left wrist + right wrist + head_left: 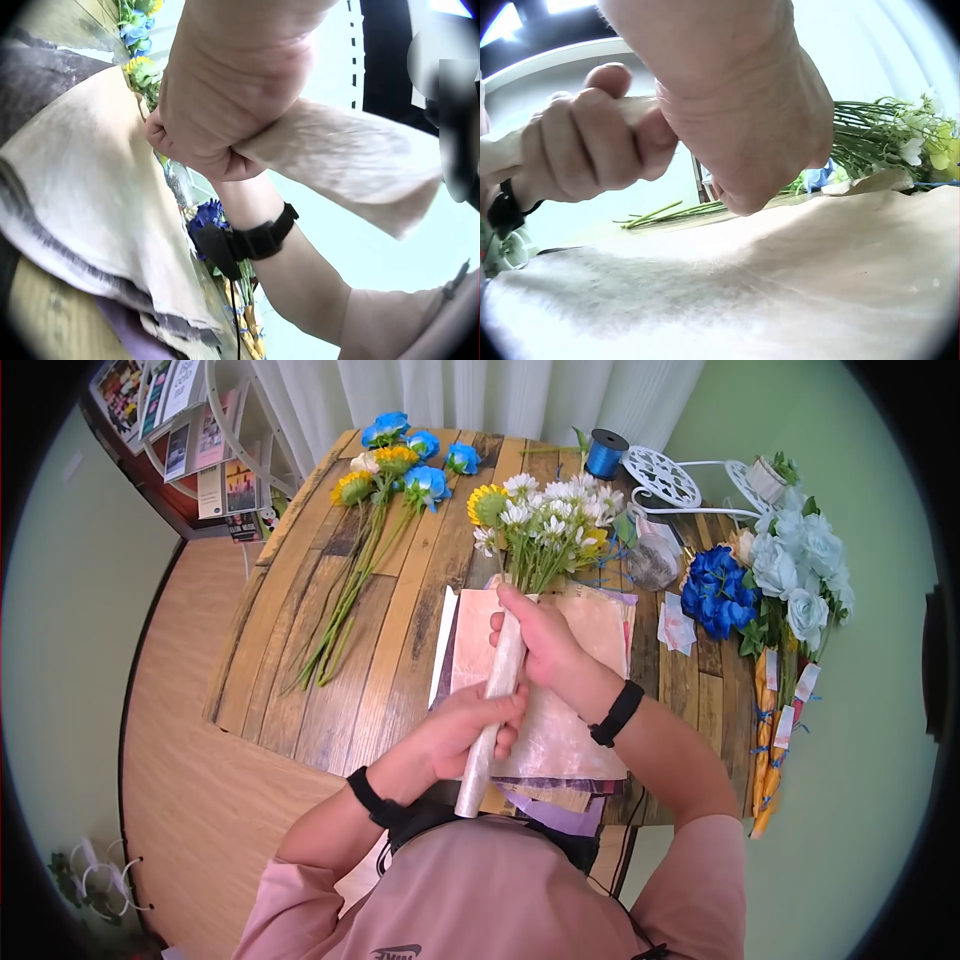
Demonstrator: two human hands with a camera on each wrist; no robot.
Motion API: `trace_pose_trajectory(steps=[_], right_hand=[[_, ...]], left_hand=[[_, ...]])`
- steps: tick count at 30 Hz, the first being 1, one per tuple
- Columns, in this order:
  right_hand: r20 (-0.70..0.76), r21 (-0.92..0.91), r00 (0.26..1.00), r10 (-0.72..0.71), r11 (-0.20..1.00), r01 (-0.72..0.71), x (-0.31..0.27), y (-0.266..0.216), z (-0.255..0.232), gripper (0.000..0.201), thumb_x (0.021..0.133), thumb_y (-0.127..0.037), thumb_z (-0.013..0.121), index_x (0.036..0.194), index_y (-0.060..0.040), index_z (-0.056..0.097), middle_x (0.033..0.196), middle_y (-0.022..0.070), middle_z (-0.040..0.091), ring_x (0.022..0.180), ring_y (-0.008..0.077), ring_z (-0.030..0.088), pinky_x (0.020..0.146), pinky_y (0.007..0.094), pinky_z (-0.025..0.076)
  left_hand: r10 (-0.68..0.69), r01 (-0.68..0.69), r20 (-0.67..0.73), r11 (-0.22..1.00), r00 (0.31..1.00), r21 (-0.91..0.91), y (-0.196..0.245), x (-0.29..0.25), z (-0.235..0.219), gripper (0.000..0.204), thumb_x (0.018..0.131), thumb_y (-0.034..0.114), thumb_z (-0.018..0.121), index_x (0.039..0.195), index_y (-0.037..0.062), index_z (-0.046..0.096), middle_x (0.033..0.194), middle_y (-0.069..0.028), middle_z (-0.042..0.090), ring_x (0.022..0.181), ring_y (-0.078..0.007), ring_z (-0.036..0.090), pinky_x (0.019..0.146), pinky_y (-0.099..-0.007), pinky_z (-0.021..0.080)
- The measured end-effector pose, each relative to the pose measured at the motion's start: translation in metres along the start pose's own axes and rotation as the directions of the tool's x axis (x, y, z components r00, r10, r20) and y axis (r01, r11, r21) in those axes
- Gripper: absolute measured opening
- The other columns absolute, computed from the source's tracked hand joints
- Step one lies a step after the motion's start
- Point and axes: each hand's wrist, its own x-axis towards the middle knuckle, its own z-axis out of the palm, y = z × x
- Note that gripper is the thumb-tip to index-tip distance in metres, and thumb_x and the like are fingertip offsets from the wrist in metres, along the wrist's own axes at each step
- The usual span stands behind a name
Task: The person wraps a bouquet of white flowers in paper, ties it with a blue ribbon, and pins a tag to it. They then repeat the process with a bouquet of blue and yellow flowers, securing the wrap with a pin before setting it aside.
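And here you are with both hands on the pale paper sleeve [478, 772], a narrow roll that slants up from your body. Your left hand [462, 728] grips it lower down, fingers curled round; your right hand [543, 635] grips higher, just below the flowers. The white blooms [560, 510] fan out beyond your right hand, with a yellow flower [488, 505] at their left edge, and in the right wrist view green stems [849, 127] run from the blooms towards that same hand.

How will it handle? Light, I'd judge, but top-heavy, all the bulk out past your right hand. The stems should give a stiffish core up there; the paper looks thin and crisp, with a faint sheen, so it may slide or spring loose if your grip slackens. Below your left hand the tail looks hollow and easily crushed, a poor place to carry from. The best hold is right where your right hand sits, at the neck, firm but not squeezing. Spare the petals! Below your hands, loose paper sheets [572, 735] lie stacked on the surface [390, 650].
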Motion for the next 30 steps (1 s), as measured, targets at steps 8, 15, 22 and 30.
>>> trace_pose_trajectory(steps=[8,15,22,30], right_hand=[[-0.016,0.038,1.000,-0.017,0.999,0.017,0.004,0.002,0.001,0.022,0.095,-0.028,0.064,0.101,-0.0101,0.053,0.074,0.0047,0.056,0.062,0.0153,0.056,0.055,0.0321,0.050],[-0.006,0.034,0.998,-0.064,0.997,0.064,0.004,0.005,0.003,0.020,0.096,-0.028,0.062,0.099,-0.0104,0.054,0.071,0.0041,0.056,0.058,0.0167,0.055,0.052,0.0346,0.048],[-0.043,0.017,0.997,0.067,0.998,-0.066,0.000,0.012,0.011,0.028,0.096,-0.033,0.063,0.102,-0.0078,0.054,0.076,0.0064,0.060,0.062,0.0195,0.058,0.056,0.0362,0.052],[0.177,-0.080,0.984,-0.005,0.997,0.020,0.005,0.010,-0.024,0.046,0.094,-0.048,0.061,0.108,-0.0046,0.060,0.094,0.0080,0.066,0.074,0.0166,0.064,0.059,0.0315,0.051]], left_hand=[[-0.394,0.402,0.238,0.915,0.888,0.018,-0.033,-0.072,-0.037,0.033,0.093,0.020,0.068,0.119,0.0045,0.055,0.087,-0.0030,0.064,0.068,-0.0128,0.062,0.057,-0.0279,0.049],[0.158,0.010,-0.209,0.775,0.965,0.632,0.053,-0.088,-0.042,0.052,0.096,0.026,0.064,0.138,0.0013,0.047,0.112,-0.0094,0.067,0.093,-0.0165,0.066,0.081,-0.0296,0.053],[0.149,-0.075,-0.193,0.935,0.970,0.348,0.020,0.020,0.000,0.028,0.098,0.024,0.058,0.116,0.0022,0.054,0.095,-0.0047,0.062,0.074,-0.0145,0.063,0.064,-0.0287,0.054],[0.067,-0.050,-0.163,0.993,0.984,0.102,0.017,0.028,-0.010,0.019,0.097,0.029,0.062,0.102,0.0114,0.055,0.077,0.0022,0.053,0.057,-0.0073,0.049,0.048,-0.0236,0.042]])
